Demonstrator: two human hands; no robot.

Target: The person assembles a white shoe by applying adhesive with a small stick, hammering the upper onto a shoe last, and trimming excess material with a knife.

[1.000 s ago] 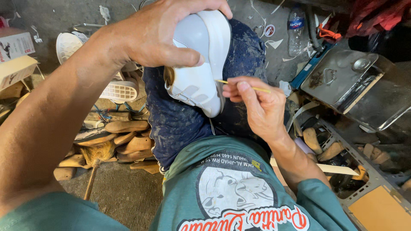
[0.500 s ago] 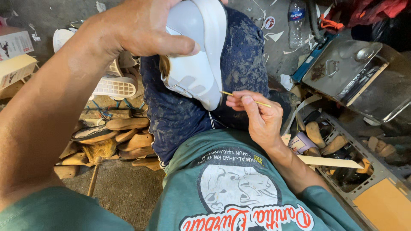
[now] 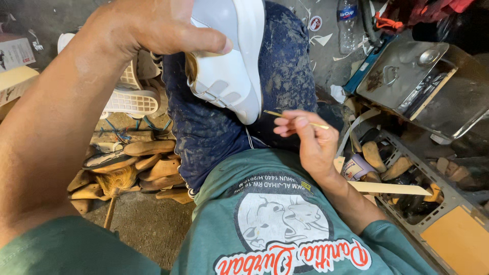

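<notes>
Gripping the white shoe (image 3: 232, 61) at twelve o'clock, left hand (image 3: 147, 30) wrapped over its upper, right hand (image 3: 310, 140) at three o'clock pinching a thin stick (image 3: 293, 119); seemingly light, stiff-soled, best held around the upper.

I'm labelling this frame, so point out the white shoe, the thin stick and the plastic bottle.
Shoe (image 3: 229, 76), head view, on its white side wall.
Stick (image 3: 275, 114), head view, on the bare end left of the right hand's fingers.
Bottle (image 3: 348, 25), head view, on the clear body below the label.
</notes>
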